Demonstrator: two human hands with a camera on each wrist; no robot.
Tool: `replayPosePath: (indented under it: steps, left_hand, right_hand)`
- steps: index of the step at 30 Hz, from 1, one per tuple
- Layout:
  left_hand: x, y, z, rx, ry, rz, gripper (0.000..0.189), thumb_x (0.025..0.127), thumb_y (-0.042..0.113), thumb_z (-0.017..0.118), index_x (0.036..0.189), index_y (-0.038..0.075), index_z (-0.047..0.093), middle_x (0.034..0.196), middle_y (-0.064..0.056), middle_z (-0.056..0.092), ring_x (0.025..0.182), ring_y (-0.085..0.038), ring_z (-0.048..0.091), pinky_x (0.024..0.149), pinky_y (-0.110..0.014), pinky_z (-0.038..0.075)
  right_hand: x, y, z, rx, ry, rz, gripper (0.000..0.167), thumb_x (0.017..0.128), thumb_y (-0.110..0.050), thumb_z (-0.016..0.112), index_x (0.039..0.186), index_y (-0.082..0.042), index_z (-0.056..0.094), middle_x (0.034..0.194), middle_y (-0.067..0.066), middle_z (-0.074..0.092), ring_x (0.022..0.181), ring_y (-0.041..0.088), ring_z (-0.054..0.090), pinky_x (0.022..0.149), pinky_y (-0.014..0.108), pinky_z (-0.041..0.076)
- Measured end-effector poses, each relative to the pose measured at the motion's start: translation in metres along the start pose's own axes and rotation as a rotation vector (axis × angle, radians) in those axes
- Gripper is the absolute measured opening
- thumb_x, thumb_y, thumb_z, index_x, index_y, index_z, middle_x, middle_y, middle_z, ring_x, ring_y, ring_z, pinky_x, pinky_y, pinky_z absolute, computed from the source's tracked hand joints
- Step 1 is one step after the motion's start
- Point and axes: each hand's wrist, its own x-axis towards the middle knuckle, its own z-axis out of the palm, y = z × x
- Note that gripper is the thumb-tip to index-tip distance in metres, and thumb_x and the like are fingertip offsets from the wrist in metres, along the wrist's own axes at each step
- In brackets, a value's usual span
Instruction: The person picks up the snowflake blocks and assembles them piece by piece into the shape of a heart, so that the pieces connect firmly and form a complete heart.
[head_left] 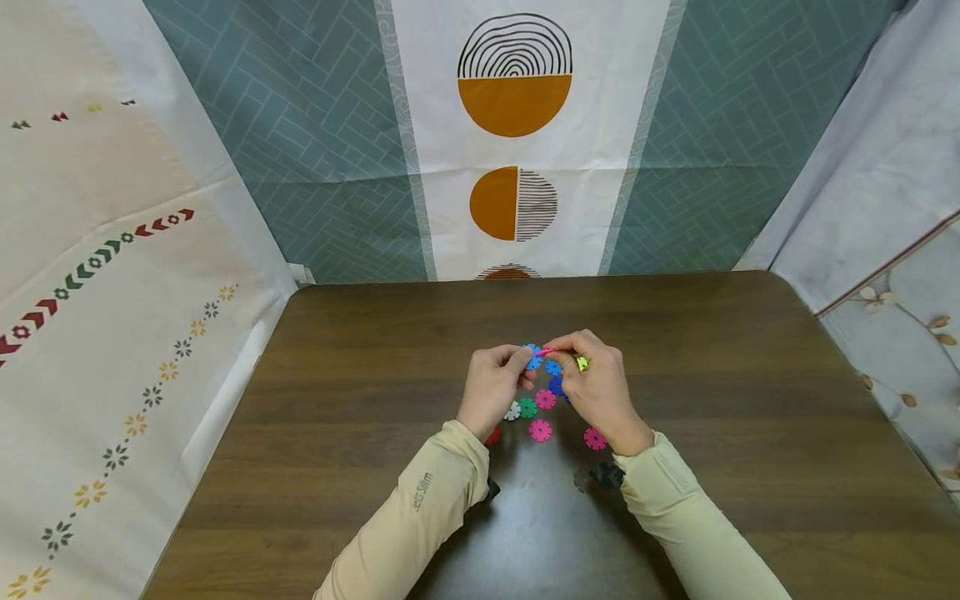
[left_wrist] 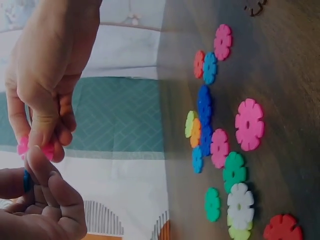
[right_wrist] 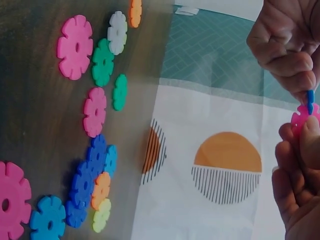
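Your left grip (head_left: 495,382) pinches a blue disc (head_left: 533,363) mid-frame, your right grip (head_left: 600,383) a pink disc (head_left: 547,352); cross them squarely.

hands (head_left: 597,379): 2 | pink discs (right_wrist: 68,48): 4 | dark-blue discs (right_wrist: 79,176): 3 | green discs (right_wrist: 102,54): 2 | white disc (right_wrist: 117,25): 1

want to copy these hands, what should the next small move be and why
Probably press the pink disc gently into the blue disc, notch to notch: the right hand pinches the pink one, the left hand the blue, both are notched, and they meet at an angle. Whether they already lock is hard to tell.
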Motion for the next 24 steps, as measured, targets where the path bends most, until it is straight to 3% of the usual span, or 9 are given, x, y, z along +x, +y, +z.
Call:
replayPosePath:
  steps: [5,9,14,17,21,24]
  left_hand:
    - [-0.002,0.005,-0.003,0.012,-0.017,0.002,0.025,0.098,0.02,0.06,0.087,0.0,0.072,0.071,-0.011,0.065,0.062,-0.024,0.064,0.07,-0.033,0.057]
    - [-0.001,0.005,-0.006,-0.014,-0.045,-0.016,0.026,0.097,0.022,0.061,0.091,-0.001,0.071,0.074,-0.014,0.066,0.07,-0.032,0.066,0.072,-0.034,0.056]
    - [0.001,0.002,-0.01,-0.032,-0.08,-0.016,0.022,0.097,0.017,0.061,0.11,0.0,0.067,0.085,-0.012,0.066,0.071,-0.023,0.064,0.068,-0.028,0.052]
    - [0.002,0.001,-0.012,-0.051,-0.094,-0.012,0.021,0.096,0.013,0.062,0.112,0.002,0.068,0.088,-0.011,0.065,0.071,-0.018,0.064,0.07,-0.03,0.054]
    - [0.003,0.001,-0.014,-0.118,-0.065,-0.029,0.016,0.094,0.011,0.064,0.105,0.001,0.069,0.088,-0.012,0.069,0.078,-0.032,0.068,0.077,-0.039,0.057]
    - [0.003,0.001,-0.017,-0.171,-0.038,-0.043,0.016,0.093,0.01,0.065,0.105,-0.001,0.067,0.089,-0.014,0.07,0.084,-0.037,0.069,0.081,-0.043,0.056]
  right_hand:
    - [0.004,0.0,-0.006,0.022,-0.019,-0.05,0.017,0.085,0.002,0.07,0.096,-0.01,0.071,0.087,-0.002,0.064,0.076,0.012,0.06,0.059,0.02,0.049]
    - [0.006,-0.001,-0.01,0.044,-0.066,-0.044,0.021,0.086,0.001,0.068,0.102,-0.012,0.07,0.093,-0.004,0.064,0.082,0.01,0.057,0.06,0.02,0.047]
    - [0.005,0.002,-0.011,0.073,-0.125,-0.014,0.022,0.089,0.001,0.065,0.105,-0.012,0.07,0.096,-0.005,0.065,0.086,0.009,0.056,0.063,0.02,0.049]
    - [0.004,0.004,-0.013,0.079,-0.167,0.043,0.027,0.09,-0.002,0.065,0.115,-0.012,0.068,0.102,-0.005,0.065,0.091,0.01,0.059,0.071,0.022,0.052]
    - [0.004,0.012,-0.021,0.017,-0.251,0.176,0.037,0.093,-0.012,0.065,0.129,-0.012,0.06,0.111,0.001,0.064,0.099,0.017,0.059,0.083,0.038,0.053]
    - [0.002,0.024,-0.026,-0.068,-0.334,0.296,0.037,0.093,-0.013,0.066,0.129,-0.007,0.058,0.116,0.009,0.062,0.104,0.027,0.055,0.087,0.048,0.05]
